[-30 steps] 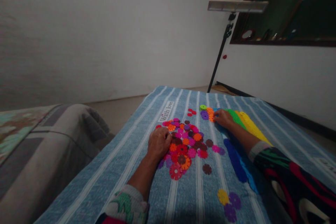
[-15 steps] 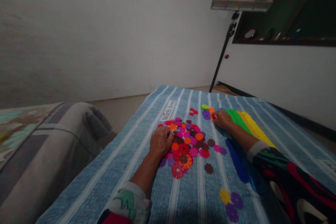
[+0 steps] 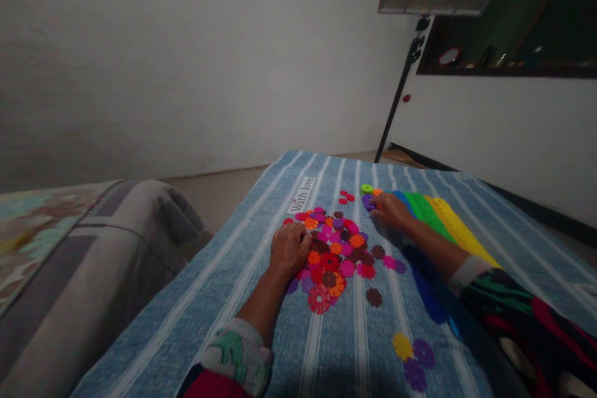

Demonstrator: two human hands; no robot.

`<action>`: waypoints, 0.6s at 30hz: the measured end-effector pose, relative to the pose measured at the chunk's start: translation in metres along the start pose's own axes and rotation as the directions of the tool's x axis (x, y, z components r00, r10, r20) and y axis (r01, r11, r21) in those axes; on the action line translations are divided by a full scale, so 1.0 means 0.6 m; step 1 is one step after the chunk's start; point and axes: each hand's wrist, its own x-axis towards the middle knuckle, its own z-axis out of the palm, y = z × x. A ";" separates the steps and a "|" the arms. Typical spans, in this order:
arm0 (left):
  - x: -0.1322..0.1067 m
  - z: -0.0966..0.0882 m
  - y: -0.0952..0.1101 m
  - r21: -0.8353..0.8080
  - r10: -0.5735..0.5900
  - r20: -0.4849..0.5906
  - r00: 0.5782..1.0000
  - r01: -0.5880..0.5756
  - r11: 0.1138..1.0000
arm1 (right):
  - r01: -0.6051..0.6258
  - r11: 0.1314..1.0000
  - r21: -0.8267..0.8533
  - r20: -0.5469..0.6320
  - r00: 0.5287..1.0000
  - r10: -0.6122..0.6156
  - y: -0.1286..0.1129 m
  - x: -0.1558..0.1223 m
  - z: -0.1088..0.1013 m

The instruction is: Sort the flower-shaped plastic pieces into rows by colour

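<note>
My left hand (image 3: 290, 249) rests on the left side of a loose pile of plastic snowflake discs (image 3: 330, 261) in red, pink, orange, brown and purple. Its fingers are curled inward, and whatever lies under them is hidden. Farther off, my right hand (image 3: 394, 211) has its fingertips closed at a purple snowflake disc (image 3: 368, 201), partly covering it. Just behind that sit a light green disc (image 3: 367, 189) and an orange disc (image 3: 378, 192). Past my right wrist lie rows of green discs (image 3: 426, 210) and yellow discs (image 3: 459, 227).
A striped blue cloth (image 3: 196, 323) covers the table. Dark blue discs (image 3: 428, 292) lie beneath my right forearm. Nearer are a yellow disc (image 3: 402, 346) and purple discs (image 3: 423, 353). A lamp stand (image 3: 396, 99) rises behind; a grey-covered seat (image 3: 135, 242) is at left.
My right hand has shifted slightly left, from the orange disc to the purple one. My left hand stays at the pile. The whole view has moved a little.
</note>
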 end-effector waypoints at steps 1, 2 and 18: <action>0.000 0.000 0.000 -0.004 -0.001 0.003 1.000 0.001 1.000 | 0.041 0.999 0.016 0.000 0.999 -0.041 -0.016 0.000 -0.003; -0.001 -0.001 0.001 -0.005 -0.003 0.004 1.000 0.003 1.000 | 0.083 0.996 0.031 -0.001 0.997 -0.083 -0.034 0.000 -0.005; -0.004 0.008 -0.003 0.018 -0.015 -0.013 1.000 0.015 1.000 | 0.500 0.866 -0.020 0.183 0.853 -0.488 -0.257 0.039 -0.002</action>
